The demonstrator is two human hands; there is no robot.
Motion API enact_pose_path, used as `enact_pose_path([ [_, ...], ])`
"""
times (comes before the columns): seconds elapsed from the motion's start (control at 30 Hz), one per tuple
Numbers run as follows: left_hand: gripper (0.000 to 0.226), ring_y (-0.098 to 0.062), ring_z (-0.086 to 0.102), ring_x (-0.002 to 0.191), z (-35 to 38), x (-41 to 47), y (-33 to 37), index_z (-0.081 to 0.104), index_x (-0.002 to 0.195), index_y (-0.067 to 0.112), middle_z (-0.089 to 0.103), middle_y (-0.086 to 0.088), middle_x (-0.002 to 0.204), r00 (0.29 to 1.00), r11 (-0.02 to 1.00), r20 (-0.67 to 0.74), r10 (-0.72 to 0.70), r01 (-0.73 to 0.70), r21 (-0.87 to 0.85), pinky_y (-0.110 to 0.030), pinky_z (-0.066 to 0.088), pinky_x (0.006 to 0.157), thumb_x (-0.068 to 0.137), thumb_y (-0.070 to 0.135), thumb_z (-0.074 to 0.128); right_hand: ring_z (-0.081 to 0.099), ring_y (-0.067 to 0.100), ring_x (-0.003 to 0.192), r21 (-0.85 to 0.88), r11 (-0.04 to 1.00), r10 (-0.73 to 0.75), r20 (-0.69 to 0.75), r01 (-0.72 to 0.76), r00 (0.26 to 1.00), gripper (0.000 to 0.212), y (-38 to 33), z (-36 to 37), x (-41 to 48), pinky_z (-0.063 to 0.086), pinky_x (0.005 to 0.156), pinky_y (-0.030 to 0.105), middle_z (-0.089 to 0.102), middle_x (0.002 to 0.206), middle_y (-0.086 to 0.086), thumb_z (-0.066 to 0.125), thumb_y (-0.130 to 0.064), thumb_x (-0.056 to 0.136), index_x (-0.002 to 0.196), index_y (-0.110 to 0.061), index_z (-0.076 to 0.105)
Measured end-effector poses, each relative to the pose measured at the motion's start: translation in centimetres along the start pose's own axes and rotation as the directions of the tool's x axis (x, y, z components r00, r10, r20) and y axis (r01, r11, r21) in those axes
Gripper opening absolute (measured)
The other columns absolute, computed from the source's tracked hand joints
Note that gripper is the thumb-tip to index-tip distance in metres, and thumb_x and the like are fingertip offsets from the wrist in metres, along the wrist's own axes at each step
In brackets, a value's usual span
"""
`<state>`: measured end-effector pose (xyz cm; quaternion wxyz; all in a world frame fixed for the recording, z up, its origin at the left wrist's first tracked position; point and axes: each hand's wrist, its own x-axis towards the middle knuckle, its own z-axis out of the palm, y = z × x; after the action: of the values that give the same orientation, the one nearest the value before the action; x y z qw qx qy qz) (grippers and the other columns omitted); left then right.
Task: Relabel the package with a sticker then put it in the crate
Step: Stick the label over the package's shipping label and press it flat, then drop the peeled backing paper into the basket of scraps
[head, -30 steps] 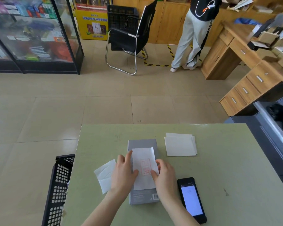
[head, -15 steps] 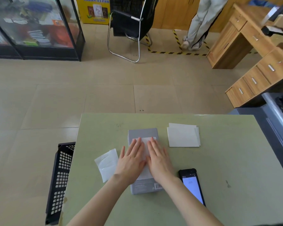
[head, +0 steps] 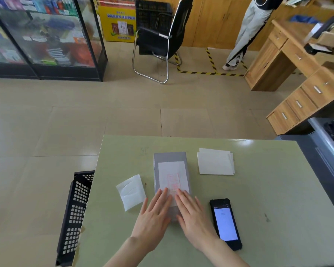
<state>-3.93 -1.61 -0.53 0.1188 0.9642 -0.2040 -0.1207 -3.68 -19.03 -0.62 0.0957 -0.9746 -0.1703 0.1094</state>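
A grey flat package (head: 170, 158) lies lengthwise in the middle of the green table (head: 268, 189). A white sticker with faint red print (head: 172, 176) lies flat on its top. My left hand (head: 154, 218) and my right hand (head: 193, 216) rest palm down, fingers spread, side by side on the package's near end and the sticker's lower edge. They hold nothing. The black perforated crate (head: 75, 214) stands on the floor against the table's left edge.
A peeled white backing sheet (head: 131, 191) lies left of the package. A stack of white labels (head: 215, 161) sits at its right. A black phone with a lit screen (head: 225, 223) lies beside my right hand. Beyond the table are a chair, wooden desks and a standing person.
Both hands pressed the sticker down, then slid back along the package toward me, which uncovers most of the sticker. The sticker now lies flat on the package.
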Motion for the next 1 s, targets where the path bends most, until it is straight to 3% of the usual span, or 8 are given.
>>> enact_pose_path([
  [0.2, 0.067, -0.018, 0.053, 0.128, -0.1, -1.4, 0.4, 0.06, 0.129, 0.024, 0.051, 0.002, 0.144, 1.0, 0.999, 0.009, -0.018, 0.018, -0.039, -0.039, 0.055, 0.092, 0.069, 0.048, 0.077, 0.05, 0.014, 0.128, -0.101, 0.995, 0.021, 0.016, -0.019, 1.0, 0.052, -1.0, -0.4, -1.7, 0.006, 0.111, 0.03, 0.053, 0.14, -0.001, 0.043, -0.041, 0.086, 0.129, -0.017, 0.057],
  [0.3, 0.062, -0.015, 0.007, 0.149, 0.1, -1.3, -0.7, 0.029, 0.148, 0.031, 0.009, 0.009, 0.16, 0.999, 0.982, -0.017, -0.027, 0.023, -0.188, -0.036, 0.021, 0.119, 0.092, 0.047, 0.049, 0.051, 0.016, 0.127, -0.077, 0.997, 0.018, -0.05, -0.022, 0.999, 0.055, -1.4, -0.6, -0.9, 0.01, 0.112, 0.034, 0.054, 0.138, 0.0, 0.071, -0.038, 0.077, 0.127, -0.017, 0.059],
  [0.37, 0.058, -0.012, -0.007, 0.149, 0.2, -1.1, -1.9, 0.018, 0.15, 0.035, -0.003, 0.012, 0.161, 0.992, 0.933, -0.019, -0.126, 0.112, -0.342, -0.031, 0.009, 0.121, 0.097, 0.046, 0.038, 0.052, 0.019, 0.126, -0.038, 0.999, 0.007, -0.076, -0.01, 0.997, 0.057, -2.1, -0.8, 0.1, 0.019, 0.111, 0.035, 0.055, 0.138, 0.003, 0.077, -0.032, 0.073, 0.125, -0.016, 0.061],
  [0.47, 0.055, -0.019, 0.016, 0.146, -0.1, -1.1, -4.5, 0.028, 0.147, 0.029, 0.017, 0.003, 0.159, 0.945, 0.843, -0.056, -0.322, 0.26, -0.471, -0.032, 0.025, 0.116, 0.096, 0.038, 0.046, 0.046, 0.02, 0.132, 0.024, 0.999, -0.024, -0.065, 0.026, 0.998, 0.048, -4.0, -1.1, 2.2, 0.024, 0.116, 0.038, 0.049, 0.142, 0.004, 0.065, -0.027, 0.084, 0.13, -0.017, 0.055],
  [0.6, 0.056, -0.026, 0.039, 0.13, 0.6, -0.9, -8.6, 0.037, 0.143, 0.02, 0.037, -0.005, 0.147, 0.867, 0.729, 0.034, -0.498, 0.439, -0.525, -0.033, 0.034, 0.107, 0.091, 0.023, 0.057, 0.015, 0.018, 0.146, 0.088, 0.993, -0.086, 0.045, 0.082, 0.995, 0.048, -7.0, -0.6, 6.2, -0.004, 0.12, 0.035, 0.027, 0.155, 0.003, 0.036, -0.025, 0.097, 0.144, -0.017, 0.032],
  [0.77, 0.056, -0.023, 0.059, 0.104, 1.6, -0.7, -11.9, 0.042, 0.139, 0.015, 0.052, -0.009, 0.124, 0.799, 0.53, 0.158, -0.58, 0.518, -0.671, -0.032, 0.047, 0.09, 0.086, 0.006, 0.057, 0.038, 0.027, 0.127, 0.015, 0.998, -0.055, 0.169, 0.053, 0.984, 0.051, -10.4, 1.2, 10.4, 0.03, 0.108, 0.04, 0.046, 0.138, 0.009, 0.04, -0.012, 0.09, 0.141, -0.015, 0.031],
  [0.87, 0.053, -0.019, 0.062, 0.093, 1.7, -0.7, -12.7, 0.044, 0.137, 0.013, 0.058, -0.006, 0.118, 0.777, 0.42, 0.181, -0.603, 0.502, -0.756, -0.027, 0.048, 0.085, 0.086, -0.001, 0.052, 0.04, 0.032, 0.125, -0.083, 0.996, 0.058, 0.275, -0.036, 0.96, 0.059, -12.1, 2.7, 12.1, 0.037, 0.099, 0.043, 0.037, 0.143, 0.017, 0.041, -0.016, 0.092, 0.147, -0.015, 0.019],
  [1.0, 0.05, -0.017, 0.063, 0.095, 1.6, -0.6, -13.5, 0.044, 0.136, 0.014, 0.062, -0.002, 0.116, 0.783, 0.301, 0.213, -0.585, 0.453, -0.839, -0.017, 0.045, 0.081, 0.089, -0.003, 0.045, 0.045, 0.031, 0.121, 0.121, 0.955, 0.227, 0.296, -0.272, 0.928, 0.06, -13.0, 4.1, 13.5, 0.042, 0.096, 0.041, 0.042, 0.141, 0.01, 0.05, -0.019, 0.09, 0.144, -0.018, 0.024],
])
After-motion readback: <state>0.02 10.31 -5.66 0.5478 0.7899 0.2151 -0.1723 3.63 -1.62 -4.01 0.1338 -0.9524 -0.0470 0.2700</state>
